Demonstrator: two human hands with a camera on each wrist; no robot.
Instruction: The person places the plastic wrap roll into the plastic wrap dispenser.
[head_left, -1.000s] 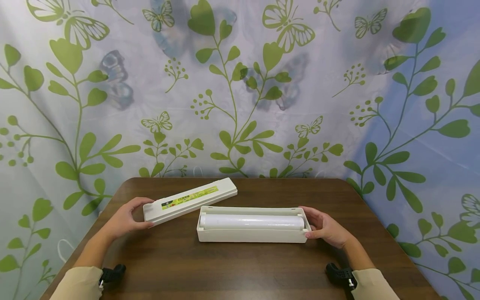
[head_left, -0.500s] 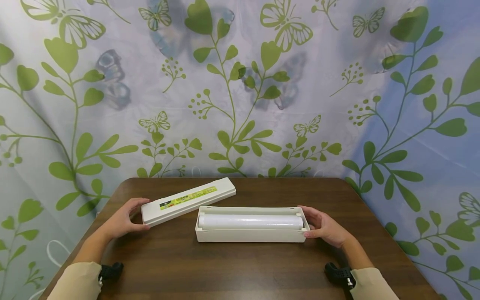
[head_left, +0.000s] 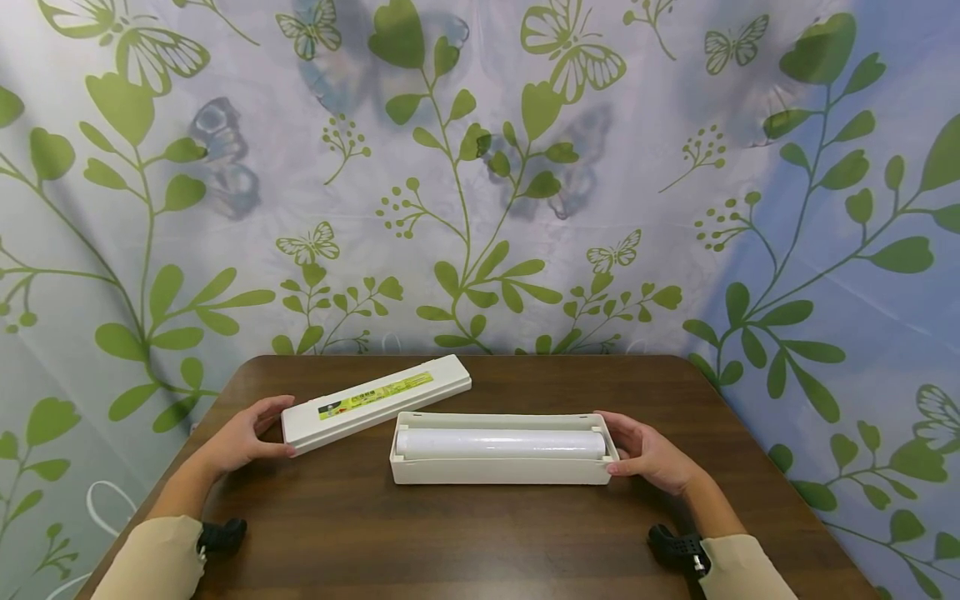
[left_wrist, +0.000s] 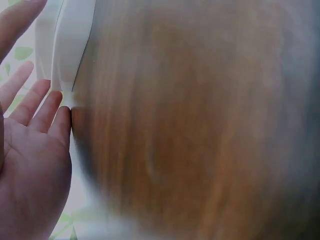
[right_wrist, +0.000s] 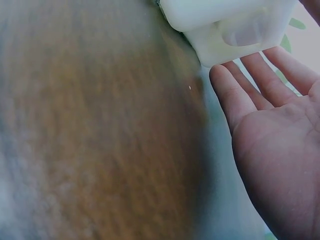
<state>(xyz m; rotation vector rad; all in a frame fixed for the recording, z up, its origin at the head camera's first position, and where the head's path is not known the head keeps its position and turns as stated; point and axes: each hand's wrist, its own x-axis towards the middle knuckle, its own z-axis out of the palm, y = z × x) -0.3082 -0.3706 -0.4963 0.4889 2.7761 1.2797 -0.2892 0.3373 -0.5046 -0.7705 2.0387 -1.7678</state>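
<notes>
A long white cling film box [head_left: 502, 472] stands on the table with its top off. Inside lies a roll of clear film [head_left: 501, 442]. My right hand [head_left: 656, 454] holds the box's right end, thumb at the front corner and fingers at the back. In the right wrist view, the fingertips meet the end of the box [right_wrist: 220, 47]. Behind and left of the box, its white lid [head_left: 375, 403] lies at a slant, a yellow-green label upward. My left hand [head_left: 242, 437] is spread around the lid's left end, thumb and fingertips at its corners.
The brown wooden table [head_left: 480, 550] carries the box and lid. A curtain [head_left: 480, 167] with green leaves and butterflies hangs behind the table and along its sides. Black wrist devices [head_left: 222, 535] sit at both sleeve cuffs.
My left hand has drawn back slightly to the left, its thumb now less over the lid. The head view has shifted a little. My right hand and the box stay together.
</notes>
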